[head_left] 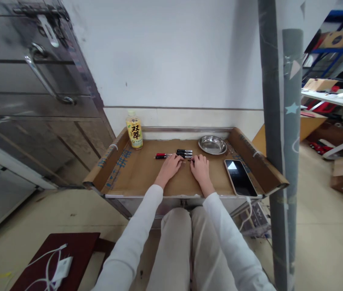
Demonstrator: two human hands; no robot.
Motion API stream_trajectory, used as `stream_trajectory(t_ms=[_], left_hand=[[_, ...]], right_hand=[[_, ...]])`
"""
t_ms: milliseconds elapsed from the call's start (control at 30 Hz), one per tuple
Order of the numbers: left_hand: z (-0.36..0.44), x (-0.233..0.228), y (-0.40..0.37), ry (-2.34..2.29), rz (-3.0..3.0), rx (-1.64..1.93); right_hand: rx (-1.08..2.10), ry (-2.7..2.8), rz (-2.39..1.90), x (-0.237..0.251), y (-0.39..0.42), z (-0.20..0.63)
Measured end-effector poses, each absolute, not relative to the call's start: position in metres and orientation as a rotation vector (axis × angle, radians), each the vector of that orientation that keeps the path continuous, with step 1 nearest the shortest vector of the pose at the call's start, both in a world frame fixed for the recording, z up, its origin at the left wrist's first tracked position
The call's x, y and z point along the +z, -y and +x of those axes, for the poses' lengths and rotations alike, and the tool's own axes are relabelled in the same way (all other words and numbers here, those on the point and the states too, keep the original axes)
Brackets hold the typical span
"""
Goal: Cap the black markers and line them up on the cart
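Both my hands rest on a cardboard-lined cart top [147, 178]. My left hand [171, 166] and my right hand [200, 167] together hold a thin pen [186, 161] between their fingertips, one hand at each end. Just beyond the fingers lie several pens: red-capped ones [162, 155] to the left and black ones [184, 153] in the middle. Whether the held pen's cap is on cannot be told.
A yellow-labelled drink bottle [134, 130] stands at the back left of the cart. A steel dish [212, 144] sits at the back right, a phone [240, 177] at the right front. A grey pole [277, 161] rises on the right, metal cabinets [32, 81] on the left.
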State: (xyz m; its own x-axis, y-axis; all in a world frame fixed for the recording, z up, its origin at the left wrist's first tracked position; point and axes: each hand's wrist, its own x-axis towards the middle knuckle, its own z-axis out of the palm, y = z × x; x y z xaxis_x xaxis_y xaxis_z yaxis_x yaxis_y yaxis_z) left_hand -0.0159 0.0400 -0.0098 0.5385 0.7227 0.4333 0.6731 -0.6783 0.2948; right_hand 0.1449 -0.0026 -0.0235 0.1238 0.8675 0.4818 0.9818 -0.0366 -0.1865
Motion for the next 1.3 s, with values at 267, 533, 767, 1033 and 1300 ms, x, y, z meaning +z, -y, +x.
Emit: stream_trajectory(t_ms=[267, 533, 767, 1033, 1300], left_hand=[[-0.012, -0.009, -0.038, -1.184, 2.682, 0.768], [-0.014, -0.008, -0.035, -1.254, 2.620, 0.805], [-0.013, -0.005, -0.033, -1.246, 2.597, 0.814], [-0.013, -0.004, -0.031, -1.173, 2.572, 0.839], [-0.012, -0.009, -0.035, -1.017, 2.389, 0.963]], right_hand=[[-0.341, 1.784, -1.922, -0.023, 0.006, 0.146], [-0.272, 1.893, -1.851, -0.018, 0.012, 0.145], [-0.271, 1.900, -1.850, -0.015, 0.014, 0.144], [-0.293, 1.948, -1.761, -0.015, 0.013, 0.142], [-0.291, 2.002, -1.658, -0.011, 0.013, 0.141]])
